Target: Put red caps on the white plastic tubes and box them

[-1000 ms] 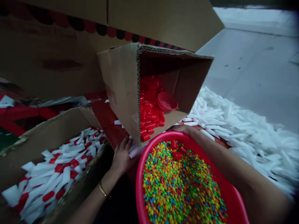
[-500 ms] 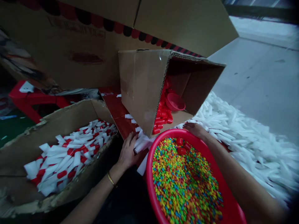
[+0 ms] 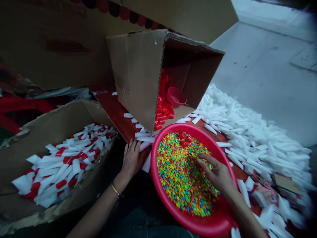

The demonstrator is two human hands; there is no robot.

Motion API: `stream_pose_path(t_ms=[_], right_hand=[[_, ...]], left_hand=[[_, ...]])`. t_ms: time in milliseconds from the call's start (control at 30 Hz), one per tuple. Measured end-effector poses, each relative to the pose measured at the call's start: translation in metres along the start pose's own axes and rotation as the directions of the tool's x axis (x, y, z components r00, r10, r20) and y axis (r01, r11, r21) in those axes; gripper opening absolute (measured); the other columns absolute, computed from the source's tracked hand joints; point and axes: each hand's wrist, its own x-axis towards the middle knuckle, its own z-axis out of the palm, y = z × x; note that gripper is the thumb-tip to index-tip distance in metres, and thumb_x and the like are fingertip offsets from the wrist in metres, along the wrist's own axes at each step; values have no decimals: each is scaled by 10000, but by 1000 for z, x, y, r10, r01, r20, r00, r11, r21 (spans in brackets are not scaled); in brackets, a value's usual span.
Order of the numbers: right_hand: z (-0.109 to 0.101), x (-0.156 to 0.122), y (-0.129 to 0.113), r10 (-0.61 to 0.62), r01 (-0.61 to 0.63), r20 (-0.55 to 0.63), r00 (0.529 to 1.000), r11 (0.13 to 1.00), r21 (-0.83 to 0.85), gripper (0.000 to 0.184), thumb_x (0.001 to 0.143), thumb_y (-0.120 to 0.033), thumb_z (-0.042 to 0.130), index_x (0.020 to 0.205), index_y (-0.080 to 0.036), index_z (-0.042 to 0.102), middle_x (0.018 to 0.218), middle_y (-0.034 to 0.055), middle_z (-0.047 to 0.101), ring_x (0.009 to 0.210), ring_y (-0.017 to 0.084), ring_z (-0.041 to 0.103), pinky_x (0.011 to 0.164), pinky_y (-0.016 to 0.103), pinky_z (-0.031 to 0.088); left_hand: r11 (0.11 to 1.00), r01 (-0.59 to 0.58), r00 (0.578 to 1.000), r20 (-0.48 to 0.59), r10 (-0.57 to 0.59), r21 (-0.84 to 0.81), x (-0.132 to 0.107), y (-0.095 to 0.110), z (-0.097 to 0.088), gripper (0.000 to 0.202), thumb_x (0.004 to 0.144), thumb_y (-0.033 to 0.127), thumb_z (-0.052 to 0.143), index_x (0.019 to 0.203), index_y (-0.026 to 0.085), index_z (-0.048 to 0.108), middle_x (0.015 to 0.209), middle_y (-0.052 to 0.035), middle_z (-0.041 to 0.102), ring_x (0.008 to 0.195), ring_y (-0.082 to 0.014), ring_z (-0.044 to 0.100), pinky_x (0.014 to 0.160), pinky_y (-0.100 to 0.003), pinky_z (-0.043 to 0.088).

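A red basin [image 3: 158, 191] full of small multicoloured candies [image 3: 178, 168] sits in front of me. My right hand [image 3: 216, 173] rests inside it on the candies, fingers spread and curved. My left hand [image 3: 132, 158] lies flat, fingers apart, on white tubes [image 3: 145, 138] just left of the basin's rim. A few red caps [image 3: 183, 138] lie on the candies at the far side. Above the basin a tipped cardboard box [image 3: 138, 76] holds red caps [image 3: 162, 112] and a small red bowl [image 3: 175, 96].
An open carton [image 3: 37, 132] at the left holds white tubes with red caps [image 3: 64, 158]. A big heap of white tubes [image 3: 252, 138] spreads at the right beside grey floor [image 3: 267, 76]. Large cardboard sheets [image 3: 61, 39] stand behind.
My right hand left the basin's far rim and came down onto the candies inside. The left hand stayed on the white tubes. The view shifted.
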Motion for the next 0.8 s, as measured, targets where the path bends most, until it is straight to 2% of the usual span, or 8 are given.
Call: stream_pose_path(t_ms=[67,167,233,333,433,600,733,800], right_hand=[[6,-3,2,-22,22,-12,1000,1000,-5,340,854,-460,463,937,-206,672,960,85,706,909,256,658,773,377,534],[6,-1,6,-17,16,-31,999,1000,-22,330,867,-447,452,953,-214,668,957,80,705,905,251,656,793,383,524],[3,1,8,-9,9,-1,1000,1000,-12,320,868,-443,450,954,-224,668,951,70,707,892,248,660,767,372,531],[-1,2,10,-15,15,80,997,1000,10,305,870,-432,450,947,-237,671,950,59,710,877,250,665,724,365,538],[-3,1,11,-30,24,140,990,999,42,293,875,-422,443,952,-257,673,942,47,714,856,254,669,696,368,539],[-2,0,14,-40,30,160,986,997,67,287,873,-411,460,979,-256,677,961,45,712,861,248,667,707,353,537],[-2,-1,15,-31,24,177,984,999,43,296,872,-410,455,985,-246,674,954,42,713,846,240,668,705,350,536],[-2,-1,15,-36,30,182,983,999,37,302,870,-412,453,987,-245,675,954,47,713,844,244,669,706,354,534]], left_hand=[[1000,1,1000,4,-1,-2,0,3,-1,488,862,281,447,1309,90,402,1356,-182,451,1306,-351,327,1031,-542,297],[1000,-13,998,-60,12,-15,-8,2,-2,503,863,278,432,1337,127,357,1373,-171,434,1314,-326,326,1025,-549,307],[999,-27,994,-108,24,-28,-15,-1,-2,507,863,250,418,1351,141,331,1388,-165,414,1323,-307,315,1029,-534,319],[995,-79,990,-120,72,-62,-20,-3,1,493,855,210,417,1339,146,347,1363,-155,435,1328,-288,312,1040,-491,345],[993,-99,986,-140,88,-70,-14,-1,3,477,851,202,429,1321,154,366,1373,-149,411,1329,-283,309,1053,-479,345],[997,-30,964,-265,11,-70,3,3,1,471,829,258,500,1273,132,405,1322,-177,427,1268,-283,394,1033,-454,375],[998,16,955,-294,-32,-55,-3,2,0,623,812,315,552,1353,132,304,1413,-210,298,1303,-297,349,1014,-429,393],[1000,-15,961,-277,11,-11,-9,2,0,667,805,334,563,1370,118,281,1454,-235,214,1322,-323,311,999,-438,399]])
